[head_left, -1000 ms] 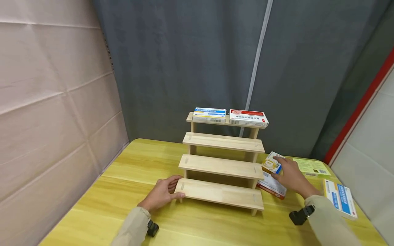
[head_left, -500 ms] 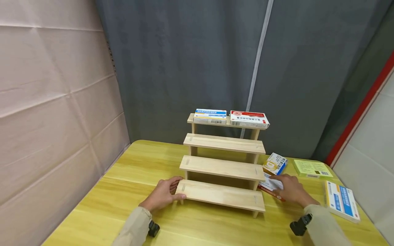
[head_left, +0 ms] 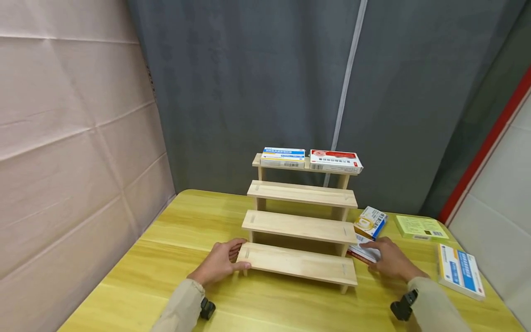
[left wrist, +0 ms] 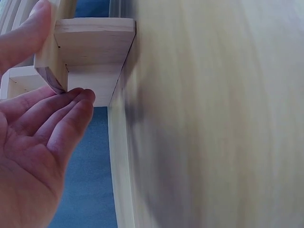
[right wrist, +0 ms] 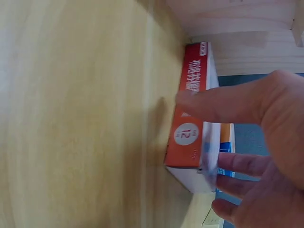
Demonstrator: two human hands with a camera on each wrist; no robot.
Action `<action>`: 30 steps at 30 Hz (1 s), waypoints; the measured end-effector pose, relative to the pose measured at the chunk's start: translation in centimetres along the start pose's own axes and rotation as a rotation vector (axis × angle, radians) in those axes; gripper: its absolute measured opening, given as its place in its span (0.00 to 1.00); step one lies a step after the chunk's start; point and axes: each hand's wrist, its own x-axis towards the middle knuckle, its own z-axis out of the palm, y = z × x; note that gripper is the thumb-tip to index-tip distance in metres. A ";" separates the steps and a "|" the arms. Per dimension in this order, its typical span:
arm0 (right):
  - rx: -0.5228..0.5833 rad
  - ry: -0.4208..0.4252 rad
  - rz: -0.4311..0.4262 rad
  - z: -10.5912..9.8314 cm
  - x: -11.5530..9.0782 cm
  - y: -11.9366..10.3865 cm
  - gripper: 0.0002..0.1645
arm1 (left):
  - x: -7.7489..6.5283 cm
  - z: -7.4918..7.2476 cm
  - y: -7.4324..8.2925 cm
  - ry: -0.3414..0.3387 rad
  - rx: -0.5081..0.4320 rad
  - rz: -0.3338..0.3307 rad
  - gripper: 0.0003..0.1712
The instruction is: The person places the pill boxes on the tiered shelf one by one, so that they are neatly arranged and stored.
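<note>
A stepped wooden display stand [head_left: 296,263] stands on the table. My left hand [head_left: 220,263] grips the left end of its lowest shelf, thumb on the front edge and fingers behind; in the left wrist view the fingertips touch the board's end [left wrist: 52,71]. Right of the stand, my right hand [head_left: 392,260] holds a red-and-white medicine box [head_left: 366,252] lying on the table. In the right wrist view the thumb lies on its red side [right wrist: 190,154], with fingers across the white face. A white, yellow and blue medicine box [head_left: 370,222] lies just behind it.
Two medicine boxes, one blue-and-white [head_left: 283,157] and one red-and-white [head_left: 335,160], lie on the top shelf. A green box [head_left: 421,227] and a white-and-blue box [head_left: 460,271] lie at the table's right. A grey curtain [head_left: 249,92] hangs behind.
My right hand has moved from the white, yellow and blue box toward me, onto the red-and-white box. My left hand stays on the lowest shelf.
</note>
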 end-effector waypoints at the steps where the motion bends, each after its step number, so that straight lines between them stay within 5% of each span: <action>1: 0.015 -0.007 0.009 0.0 0.1 0.0 0.32 | 0.0 0.0 0.0 0.001 0.002 0.000 0.47; 13: 0.121 -0.031 0.103 0.7 0.5 0.3 0.29 | -0.1 -0.2 0.1 -0.001 0.014 0.014 0.47; 30: 0.084 0.008 0.038 0.7 0.1 1.2 0.29 | 0.0 0.0 0.0 0.002 0.028 0.023 0.46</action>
